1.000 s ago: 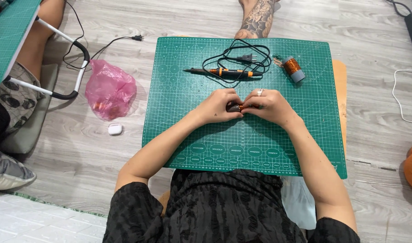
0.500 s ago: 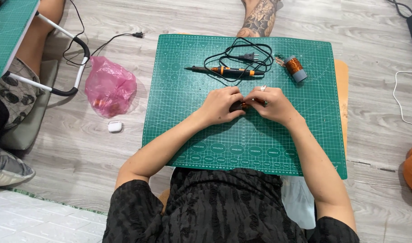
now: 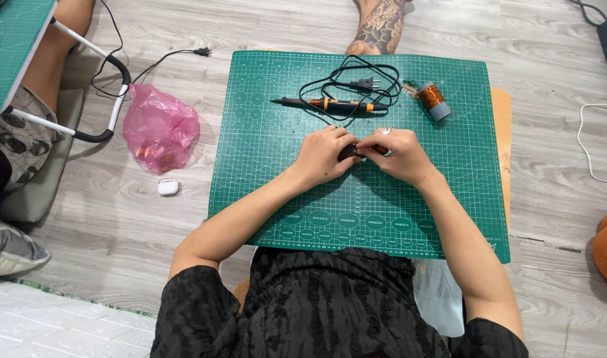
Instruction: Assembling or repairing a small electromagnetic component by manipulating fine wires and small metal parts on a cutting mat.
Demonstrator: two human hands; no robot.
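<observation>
We find both hands meeting at the middle of the green cutting mat (image 3: 264, 166). The left hand (image 3: 327, 156) and the right hand (image 3: 399, 156) are closed together on a small dark part (image 3: 352, 153), pinched between the fingertips of both; a reddish bit shows at its right end, beside the right hand's fingers. We cannot tell what the part is, as the fingers cover most of it. It sits just above the mat surface, near the mat's centre. A ring shows on the right hand.

Just beyond the hands lies a soldering iron (image 3: 330, 104) with a black and orange handle, tip pointing left, its black cord (image 3: 356, 76) looped behind it with the plug resting on the mat. To the right of the cord, a spool of copper wire (image 3: 434, 99) lies tilted.

Off the mat, on the wooden floor to the left, we note a pink plastic bag (image 3: 161, 129) and a small white case (image 3: 168, 187) near it. Another person's tattooed foot (image 3: 378, 30) rests at the mat's far edge.
</observation>
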